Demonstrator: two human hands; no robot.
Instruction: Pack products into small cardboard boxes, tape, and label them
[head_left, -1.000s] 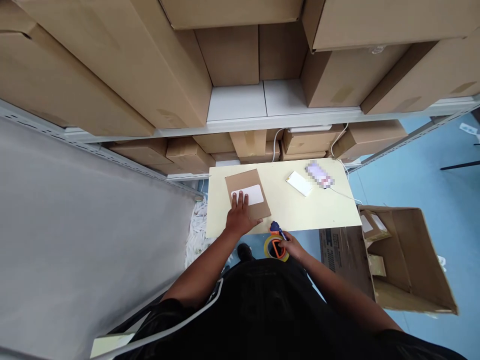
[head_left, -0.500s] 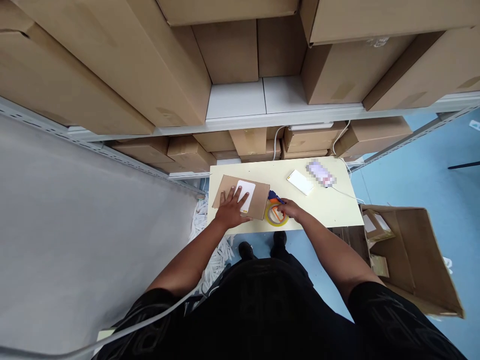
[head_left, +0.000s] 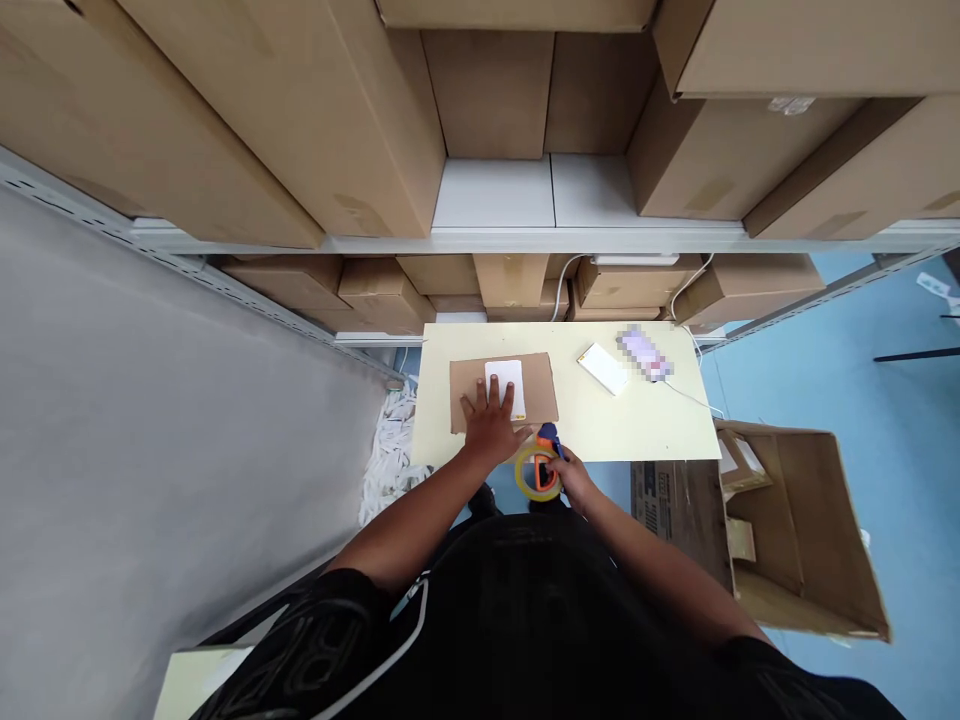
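My left hand (head_left: 491, 425) lies with fingers spread on a brown cardboard package (head_left: 541, 385), partly over the white label (head_left: 505, 378) on its top. The package rests on the left part of a pale yellow table (head_left: 645, 425). In my right hand (head_left: 574, 478) is a blue and orange tape dispenser (head_left: 548, 434) with a large roll of yellowish tape (head_left: 527, 487). It is at the package's near edge, with the roll past the table's front edge. Whether tape touches the cardboard is too small to tell.
To the right on the table lie a white stack of labels (head_left: 602, 369) and a blurred phone-like item (head_left: 643, 355) with a cable. Shelves of cardboard boxes (head_left: 512, 280) stand behind. A large open carton (head_left: 814, 520) is at right, paper strips (head_left: 390, 450) at left.
The package has turned to lie squarer to the table. My right hand has brought the tape dispenser from the package's right side to its near edge. My left hand stays on top.
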